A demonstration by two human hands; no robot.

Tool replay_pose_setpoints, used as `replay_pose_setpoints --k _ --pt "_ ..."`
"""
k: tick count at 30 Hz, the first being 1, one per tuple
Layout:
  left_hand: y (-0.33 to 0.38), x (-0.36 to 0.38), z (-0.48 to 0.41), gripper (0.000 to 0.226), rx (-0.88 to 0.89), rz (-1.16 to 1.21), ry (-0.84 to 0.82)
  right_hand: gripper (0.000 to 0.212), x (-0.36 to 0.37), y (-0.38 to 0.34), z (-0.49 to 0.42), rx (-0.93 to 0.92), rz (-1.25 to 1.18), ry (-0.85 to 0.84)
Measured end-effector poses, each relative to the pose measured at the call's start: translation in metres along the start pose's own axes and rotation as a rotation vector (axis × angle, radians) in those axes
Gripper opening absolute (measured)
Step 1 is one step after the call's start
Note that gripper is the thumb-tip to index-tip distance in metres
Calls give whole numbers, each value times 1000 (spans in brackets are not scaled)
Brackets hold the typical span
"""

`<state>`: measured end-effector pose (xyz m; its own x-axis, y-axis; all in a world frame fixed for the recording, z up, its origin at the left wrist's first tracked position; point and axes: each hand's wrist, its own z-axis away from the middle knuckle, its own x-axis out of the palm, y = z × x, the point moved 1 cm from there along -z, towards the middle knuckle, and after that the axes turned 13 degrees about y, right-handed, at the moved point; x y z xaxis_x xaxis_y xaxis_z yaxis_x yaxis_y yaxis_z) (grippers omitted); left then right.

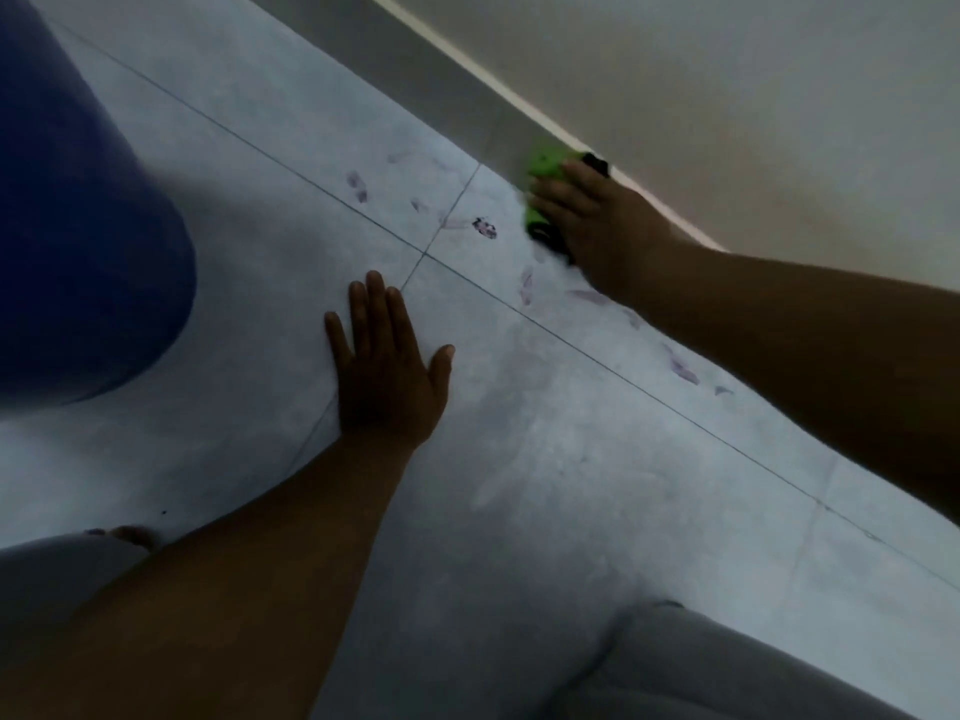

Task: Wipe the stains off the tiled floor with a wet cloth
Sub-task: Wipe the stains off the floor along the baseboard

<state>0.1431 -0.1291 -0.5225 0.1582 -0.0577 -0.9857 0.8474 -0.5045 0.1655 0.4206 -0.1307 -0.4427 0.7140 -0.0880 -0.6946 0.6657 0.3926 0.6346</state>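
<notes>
One head-worn camera looks steeply down from close above the pale grey tiled floor, tilted so the grout lines run diagonally. It faces the cream wall and skirting along the upper right.

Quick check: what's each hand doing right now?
Left hand: open, flat on the tiled floor, holding nothing.
Right hand: pressing the green cloth down.
</notes>
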Motion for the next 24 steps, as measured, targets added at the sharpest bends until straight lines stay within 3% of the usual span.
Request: replay_pose_setpoints --k 2,6,10,12,16,18,20,24 --pt "-1 0 1 86 -1 -4 16 70 -12 -5 -45 25 69 88" --pt "1 -2 0 86 9 -5 23 65 -13 -8 -41 -12 166 42" --pt "-1 -1 1 86 21 -8 14 60 22 -11 73 1 78 34" --pt "-2 -1 1 82 39 -2 6 72 40 -12 149 2 2 -8" --pt "29 -4 6 77 284 65 -5 56 59 -15 241 110 35 -78" --pt "55 -3 17 79 336 106 -44 54 64 -19 235 138 20 -88" --pt "69 2 27 81 308 98 -72 67 54 -21 198 129 -53 -112" --pt "70 10 31 83 323 43 -54 66 31 -24 94 165 -91 14"
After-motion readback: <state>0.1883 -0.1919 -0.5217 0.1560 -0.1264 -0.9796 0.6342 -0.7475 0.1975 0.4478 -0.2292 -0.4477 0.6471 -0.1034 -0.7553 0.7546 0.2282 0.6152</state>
